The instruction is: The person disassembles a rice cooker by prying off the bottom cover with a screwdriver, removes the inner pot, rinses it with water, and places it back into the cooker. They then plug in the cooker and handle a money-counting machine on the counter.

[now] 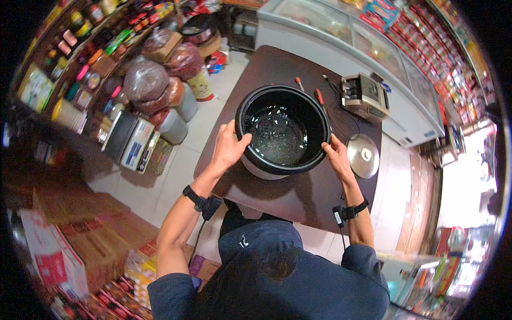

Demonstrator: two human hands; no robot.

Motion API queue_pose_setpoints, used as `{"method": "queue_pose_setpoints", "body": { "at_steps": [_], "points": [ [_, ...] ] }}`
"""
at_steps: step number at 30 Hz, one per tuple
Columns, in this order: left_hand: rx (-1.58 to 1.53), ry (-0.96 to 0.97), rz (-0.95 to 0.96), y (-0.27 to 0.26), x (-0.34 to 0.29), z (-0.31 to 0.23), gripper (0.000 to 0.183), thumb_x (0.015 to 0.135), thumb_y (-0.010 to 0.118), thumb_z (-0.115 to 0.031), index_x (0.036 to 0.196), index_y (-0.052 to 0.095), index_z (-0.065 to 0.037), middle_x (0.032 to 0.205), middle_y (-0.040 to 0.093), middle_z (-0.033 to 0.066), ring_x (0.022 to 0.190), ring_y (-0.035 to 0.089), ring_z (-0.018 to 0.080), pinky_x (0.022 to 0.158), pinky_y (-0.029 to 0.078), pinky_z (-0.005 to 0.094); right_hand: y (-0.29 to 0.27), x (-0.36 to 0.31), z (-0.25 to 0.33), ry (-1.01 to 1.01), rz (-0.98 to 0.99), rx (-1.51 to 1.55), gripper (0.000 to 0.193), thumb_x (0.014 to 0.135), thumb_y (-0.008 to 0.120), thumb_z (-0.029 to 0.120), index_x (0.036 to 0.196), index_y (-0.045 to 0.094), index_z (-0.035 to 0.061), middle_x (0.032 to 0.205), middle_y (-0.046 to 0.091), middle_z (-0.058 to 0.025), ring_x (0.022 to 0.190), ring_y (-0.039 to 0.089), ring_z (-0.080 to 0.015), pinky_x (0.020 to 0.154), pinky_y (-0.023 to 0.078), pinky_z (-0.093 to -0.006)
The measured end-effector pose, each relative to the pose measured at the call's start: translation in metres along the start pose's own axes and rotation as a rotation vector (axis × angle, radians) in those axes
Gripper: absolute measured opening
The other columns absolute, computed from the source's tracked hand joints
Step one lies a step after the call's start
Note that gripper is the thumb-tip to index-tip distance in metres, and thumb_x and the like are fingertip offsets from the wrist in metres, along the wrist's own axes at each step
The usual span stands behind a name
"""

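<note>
A deep, round cooking pot [277, 136] with a shiny black inside, a thick black rim and a pale outer wall is over the dark brown table [234, 184]. My left hand [230, 145] grips its rim on the left, thumb on top. On the right side, my right hand [335, 153] clasps the same rim between thumb and fingers. Light glints off the pot's bottom. Whether the base touches the table, I cannot tell. Beside my right hand lies a round lid [364, 156] with a pale knob.
Behind the pot are a red-handled screwdriver [319, 96], another slim red-tipped tool [299, 83], a dark cable and a boxy banknote counter [364, 96]. A chest freezer [320, 40] stands beyond. Left are full sacks [146, 80], a weighing scale [136, 141] and cardboard boxes [96, 245].
</note>
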State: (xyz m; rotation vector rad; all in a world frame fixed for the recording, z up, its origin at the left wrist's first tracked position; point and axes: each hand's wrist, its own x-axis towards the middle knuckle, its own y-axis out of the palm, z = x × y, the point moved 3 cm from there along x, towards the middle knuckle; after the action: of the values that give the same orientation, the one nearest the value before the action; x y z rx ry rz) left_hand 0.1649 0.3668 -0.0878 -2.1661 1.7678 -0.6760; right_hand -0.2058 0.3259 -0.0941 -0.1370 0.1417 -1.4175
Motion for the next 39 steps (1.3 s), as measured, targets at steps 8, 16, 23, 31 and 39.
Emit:
{"method": "queue_pose_setpoints", "body": {
  "at_steps": [8,16,23,31,39],
  "points": [
    [0.055,0.052,0.102,0.009,0.024,0.035,0.042,0.088,0.074,-0.019,0.125,0.063,-0.003,0.102,0.049,0.0125,0.091,0.052,0.0215,0.076,0.049,0.0345,0.022,-0.032,-0.040,0.131,-0.172,-0.302,0.036,0.095,0.067,0.019,0.127,0.065,0.0038,0.091,0.064,-0.0030,0.079,0.055,-0.0107,0.076,0.048,-0.0296],
    [0.141,0.077,0.233,0.007,0.031,0.064,0.063,0.087,0.081,-0.037,0.135,0.063,0.000,0.114,0.058,0.0204,0.106,0.061,0.0339,0.094,0.051,0.0428,0.032,-0.041,-0.061,0.124,-0.287,-0.204,0.042,0.096,0.068,0.024,0.133,0.062,0.0047,0.088,0.058,-0.0049,0.077,0.053,-0.0152,0.075,0.048,-0.0317],
    [-0.302,-0.625,0.686,0.000,0.063,0.112,0.049,0.109,0.052,-0.051,0.122,0.069,-0.006,0.100,0.068,0.0031,0.086,0.065,0.0162,0.076,0.055,0.0325,0.045,-0.048,-0.064,0.333,-0.451,0.081,0.058,0.111,0.050,0.045,0.152,0.049,0.0043,0.133,0.063,-0.0010,0.118,0.058,-0.0125,0.104,0.044,-0.0317],
    [-0.484,-0.432,1.152,0.009,0.110,0.147,0.049,0.111,0.050,-0.047,0.120,0.067,-0.002,0.105,0.068,0.0029,0.094,0.063,0.0121,0.079,0.054,0.0292,0.120,-0.082,-0.076,0.162,-0.697,0.533,0.073,0.111,0.023,0.064,0.153,0.049,0.0101,0.147,0.059,-0.0042,0.133,0.054,-0.0203,0.117,0.037,-0.0371],
    [-0.468,-0.435,1.185,0.101,0.218,0.110,0.086,0.107,0.020,-0.072,0.156,0.046,-0.007,0.155,0.054,0.0079,0.136,0.054,0.0234,0.105,0.049,0.0396,0.236,-0.094,-0.059,0.230,-1.003,0.876,0.090,0.101,0.024,0.080,0.160,0.039,0.0130,0.161,0.046,-0.0054,0.146,0.044,-0.0254,0.122,0.032,-0.0491]
  ]
}}
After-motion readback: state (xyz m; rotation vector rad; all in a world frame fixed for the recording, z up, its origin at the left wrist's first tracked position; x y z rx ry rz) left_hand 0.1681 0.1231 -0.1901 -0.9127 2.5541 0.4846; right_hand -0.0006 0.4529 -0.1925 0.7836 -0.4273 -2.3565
